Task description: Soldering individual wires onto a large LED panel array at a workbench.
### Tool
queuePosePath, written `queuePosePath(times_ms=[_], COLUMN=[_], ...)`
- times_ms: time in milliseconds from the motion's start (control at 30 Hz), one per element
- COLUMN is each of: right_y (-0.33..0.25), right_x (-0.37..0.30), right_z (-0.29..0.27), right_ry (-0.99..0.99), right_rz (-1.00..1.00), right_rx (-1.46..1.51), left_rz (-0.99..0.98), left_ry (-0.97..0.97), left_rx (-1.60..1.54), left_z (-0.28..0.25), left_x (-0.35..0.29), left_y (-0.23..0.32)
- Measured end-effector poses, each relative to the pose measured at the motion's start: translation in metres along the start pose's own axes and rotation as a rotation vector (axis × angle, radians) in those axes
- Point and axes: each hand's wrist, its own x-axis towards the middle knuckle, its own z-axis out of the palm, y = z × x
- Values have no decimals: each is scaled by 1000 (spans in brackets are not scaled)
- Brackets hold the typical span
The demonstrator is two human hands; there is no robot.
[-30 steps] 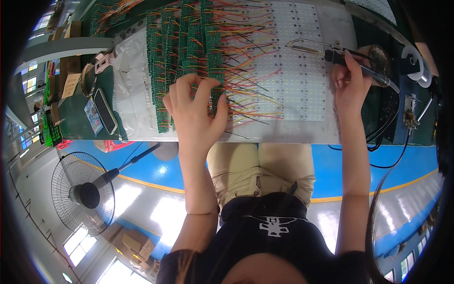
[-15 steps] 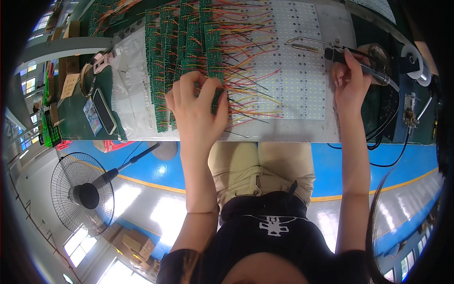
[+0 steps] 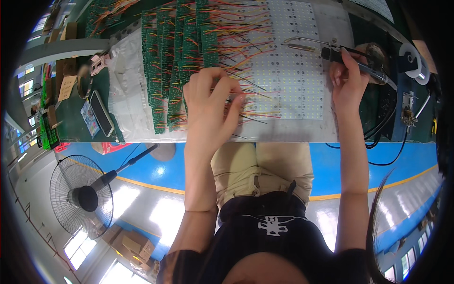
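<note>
left hand (image 3: pixel 208 111) on wires (image 3: pixel 246 102) (bench edge (image 3: pixel 283 138) near).

Table (image 3: pixel 340 130): circuit boards (image 3: pixel 175 61) in overlapping rows at left-centre; LED panel (image 3: pixel 288 71) just right of them, wires (image 3: pixel 246 57) lying across both. Phone (image 3: pixel 101 113) at far left. Soldering iron (image 3: pixel 354 61) over the panel's right edge. Fan (image 3: pixel 80 196) on the floor, below left.
</note>
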Motion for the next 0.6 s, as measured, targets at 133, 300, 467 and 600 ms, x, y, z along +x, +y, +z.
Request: queuePosePath(times_ms=[133,300,467,600], right_y=[-2,-2,-3,-4], right_x=[-1,-2,-3,-2], right_z=[3,7,6,7], right_ry=[18,50,38,40], right_rz=[4,34,47,41], right_rx=[-5,-3,-8,-67], left_rz=[87,14,-32,-2], left_ry=[-12,-55,-42,10], left_rx=[-180,-280,-293,-258], left_z=[14,22,22,25], left_x=[9,14,16,15], left_y=[8,16,14,11])
